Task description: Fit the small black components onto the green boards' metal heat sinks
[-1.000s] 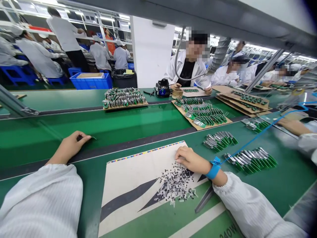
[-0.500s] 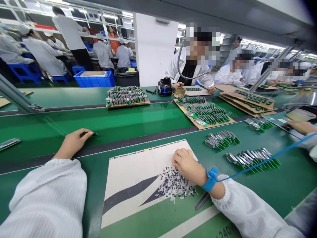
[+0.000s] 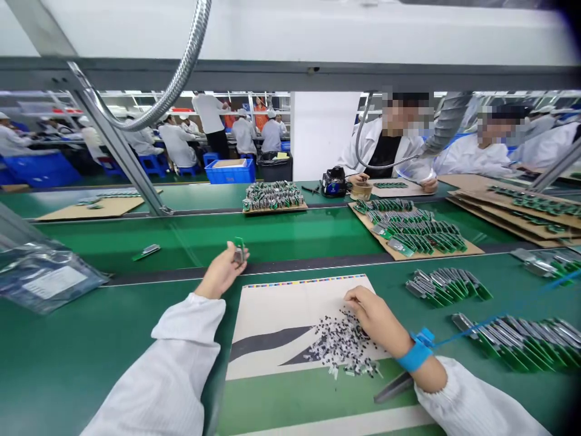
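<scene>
We note the left hand (image 3: 222,270) gripping a small circuit board (image 3: 239,254) over the green belt (image 3: 290,236). The right hand (image 3: 376,316), fingers curled, is at the component pile (image 3: 338,346) on the printed sheet (image 3: 281,303); whether it grips anything, we cannot tell.

On the left, a shiny bag (image 3: 40,260) with a white label (image 3: 55,282) lies on the table (image 3: 49,363). Far away, a blue bin (image 3: 230,175) stands near a black bin (image 3: 275,171), left of a big white post (image 3: 322,136), and a person (image 3: 209,112) in a white top stands behind them. A bendy silver pipe (image 3: 184,79) hangs down on the left side.
</scene>
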`<state>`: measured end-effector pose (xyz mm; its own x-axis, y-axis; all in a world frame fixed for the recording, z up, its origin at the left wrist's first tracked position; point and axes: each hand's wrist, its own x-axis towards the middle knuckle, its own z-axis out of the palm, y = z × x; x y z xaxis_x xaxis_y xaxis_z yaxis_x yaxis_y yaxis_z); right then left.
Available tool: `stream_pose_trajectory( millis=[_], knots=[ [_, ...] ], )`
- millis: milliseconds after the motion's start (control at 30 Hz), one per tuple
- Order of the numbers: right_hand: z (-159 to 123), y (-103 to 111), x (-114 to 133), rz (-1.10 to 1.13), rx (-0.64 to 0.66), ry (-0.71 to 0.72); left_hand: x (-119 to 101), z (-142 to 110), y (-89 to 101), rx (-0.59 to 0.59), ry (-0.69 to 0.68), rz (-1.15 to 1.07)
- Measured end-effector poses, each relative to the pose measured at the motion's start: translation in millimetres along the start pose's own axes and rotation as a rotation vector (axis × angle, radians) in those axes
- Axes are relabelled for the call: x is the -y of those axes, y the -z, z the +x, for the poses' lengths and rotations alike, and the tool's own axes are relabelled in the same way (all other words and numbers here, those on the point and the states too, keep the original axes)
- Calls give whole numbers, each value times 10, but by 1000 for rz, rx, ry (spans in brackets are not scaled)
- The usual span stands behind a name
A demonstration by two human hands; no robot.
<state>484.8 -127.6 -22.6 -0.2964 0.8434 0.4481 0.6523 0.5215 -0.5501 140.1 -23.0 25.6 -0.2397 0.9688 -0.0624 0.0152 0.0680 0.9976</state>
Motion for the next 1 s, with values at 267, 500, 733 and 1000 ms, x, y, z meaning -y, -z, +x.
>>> stream_pose_trajectory(
  millis=[267, 500, 733, 1000],
  knots=[
    [-68, 94, 184, 176, -48, 32, 56, -875, -422, 230, 21, -163],
    [-148, 170, 401, 304, -64, 21, 224, -1561, -709, 351, 169, -301],
    [-197, 224, 452, 386, -82, -4, 314, -1916, -880, 470, 269, -470],
    [-265, 228, 502, 402, -106, -25, 497, -1977, -958, 568, 278, -375]
  ],
)
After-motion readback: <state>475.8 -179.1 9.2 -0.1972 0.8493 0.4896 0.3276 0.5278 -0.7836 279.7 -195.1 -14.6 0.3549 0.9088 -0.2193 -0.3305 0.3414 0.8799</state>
